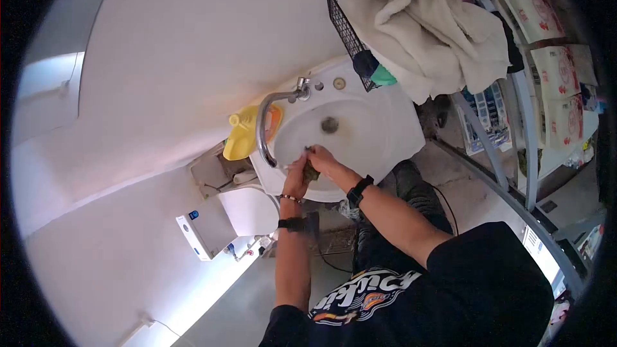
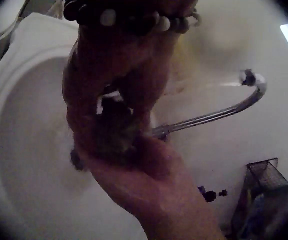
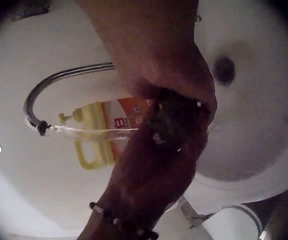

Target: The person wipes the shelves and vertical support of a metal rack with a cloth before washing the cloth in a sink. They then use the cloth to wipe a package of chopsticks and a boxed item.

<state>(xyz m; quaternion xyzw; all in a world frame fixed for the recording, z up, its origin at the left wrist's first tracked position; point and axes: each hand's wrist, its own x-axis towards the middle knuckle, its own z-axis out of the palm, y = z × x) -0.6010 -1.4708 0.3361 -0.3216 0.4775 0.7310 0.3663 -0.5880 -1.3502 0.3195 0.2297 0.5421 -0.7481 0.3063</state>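
Over the front left part of the white sink [image 1: 379,128], both hands are close together. The left hand [image 1: 296,178] and right hand [image 1: 323,160] grip a small, crumpled, dark green bundle [image 1: 310,172] between them. In the right wrist view the bundle [image 3: 171,117] looks dark and bunched, with fingers wrapped around it; its exact kind I cannot tell. The curved metal faucet [image 1: 260,125] arches beside the left hand. From its spout a stream of water [image 3: 91,133] runs toward the hands. Much of the bundle is hidden by the palms and fingers.
A yellow jug [image 1: 241,141] with an orange label stands left of the faucet. The drain [image 1: 330,124] lies beyond the hands. A black wire basket [image 1: 344,19] piled with a cream towel [image 1: 430,32] is at the back right. A white toilet [image 1: 247,211] is at lower left.
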